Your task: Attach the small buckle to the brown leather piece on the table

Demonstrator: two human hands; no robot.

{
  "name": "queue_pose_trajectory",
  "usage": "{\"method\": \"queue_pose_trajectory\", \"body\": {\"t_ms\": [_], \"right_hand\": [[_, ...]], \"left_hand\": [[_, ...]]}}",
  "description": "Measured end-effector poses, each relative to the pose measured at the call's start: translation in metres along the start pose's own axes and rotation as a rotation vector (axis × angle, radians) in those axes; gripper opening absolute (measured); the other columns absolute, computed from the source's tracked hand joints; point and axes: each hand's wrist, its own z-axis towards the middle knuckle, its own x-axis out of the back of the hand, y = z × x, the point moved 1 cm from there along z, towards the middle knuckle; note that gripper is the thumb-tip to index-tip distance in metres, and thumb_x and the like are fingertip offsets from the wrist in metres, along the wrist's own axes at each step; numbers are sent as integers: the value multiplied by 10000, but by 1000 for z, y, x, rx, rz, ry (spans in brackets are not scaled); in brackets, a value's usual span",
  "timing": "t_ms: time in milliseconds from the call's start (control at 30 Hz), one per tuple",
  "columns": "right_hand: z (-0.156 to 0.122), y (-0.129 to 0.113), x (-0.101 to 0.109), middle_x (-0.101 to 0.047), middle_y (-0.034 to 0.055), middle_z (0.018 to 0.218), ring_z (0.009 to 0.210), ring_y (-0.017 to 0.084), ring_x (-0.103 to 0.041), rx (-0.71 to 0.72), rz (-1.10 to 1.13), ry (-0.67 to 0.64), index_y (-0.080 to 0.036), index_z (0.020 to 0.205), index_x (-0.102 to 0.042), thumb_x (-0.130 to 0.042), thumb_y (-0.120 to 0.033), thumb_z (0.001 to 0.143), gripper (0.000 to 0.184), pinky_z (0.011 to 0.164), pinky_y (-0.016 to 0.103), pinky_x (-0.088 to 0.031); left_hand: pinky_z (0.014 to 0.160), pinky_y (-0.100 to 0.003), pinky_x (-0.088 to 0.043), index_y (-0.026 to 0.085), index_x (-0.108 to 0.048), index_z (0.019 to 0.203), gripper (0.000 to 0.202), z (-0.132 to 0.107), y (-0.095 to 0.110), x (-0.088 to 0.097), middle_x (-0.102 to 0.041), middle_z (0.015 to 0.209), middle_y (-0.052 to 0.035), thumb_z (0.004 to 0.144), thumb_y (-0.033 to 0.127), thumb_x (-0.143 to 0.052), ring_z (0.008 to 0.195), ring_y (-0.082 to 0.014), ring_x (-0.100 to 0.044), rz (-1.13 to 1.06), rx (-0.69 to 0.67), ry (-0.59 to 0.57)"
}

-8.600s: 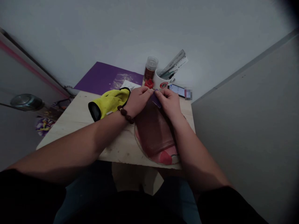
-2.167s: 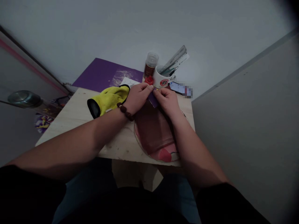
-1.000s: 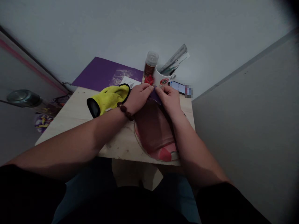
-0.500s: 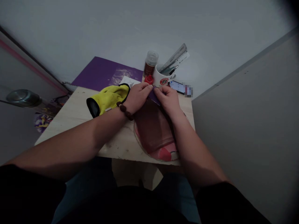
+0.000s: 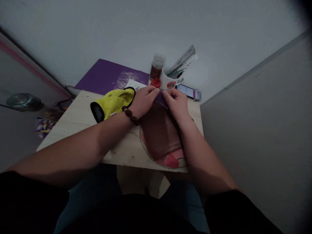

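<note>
Compared with two seconds ago, the purple piece point(image 5: 162, 101) has turned slightly toward the right hand point(image 5: 178, 103); fingers of that hand and the left hand point(image 5: 144, 100) pinch its far end between them, with the brown sheet point(image 5: 158, 135) just below. Small and mostly covered, it could crease or slip if they pull unevenly, and a sudden release might knock the red object point(image 5: 155, 83) just beyond the fingers.

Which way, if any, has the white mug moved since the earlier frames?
No: the white mug keeps its place relative to the purple sheet on the table; the whole view shifted slightly.
</note>
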Motion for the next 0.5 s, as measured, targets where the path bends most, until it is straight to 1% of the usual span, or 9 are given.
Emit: {"method": "queue_pose_trajectory", "body": {"t_ms": [100,233,367,433,500], "right_hand": [[0,0,1,-484,-27,685,727,169,-460,20,-15,28,-254,670,-491,-734,-542,1044,531,704,340,-365],[0,1,2,-487,-29,693,728,168,-461,22,-3,46,-254,677,-503,-733,-531,1051,519,720,346,-369],[-1,3,-1,-513,-24,700,727,171,-473,17,42,-53,-250,690,-560,-744,-558,1041,502,704,350,-361],[-2,4,-3,-526,-24,708,720,170,-470,18,71,-113,-248,709,-590,-747,-584,1037,495,690,350,-351],[-3,4,-5,-528,-25,714,715,168,-463,19,78,-144,-247,720,-601,-746,-607,1035,499,683,347,-343]], "left_hand": [[694,-335,-401,217,-595,755,392,0,1,0,-618,732,-5,1097,408,-578,740,-178,-566,2,-14,2],[694,-338,-404,220,-596,759,384,-1,2,1,-622,745,-8,1090,415,-581,744,-181,-561,8,-9,1],[693,-337,-407,219,-620,789,356,0,1,1,-629,769,-14,1075,425,-572,762,-188,-552,-6,-1,6],[702,-337,-410,216,-631,797,346,0,0,1,-637,783,-17,1067,426,-576,771,-189,-554,-10,-14,16],[713,-339,-413,214,-636,795,344,1,-1,1,-646,797,-21,1060,427,-580,781,-190,-558,-15,-28,24]]}}
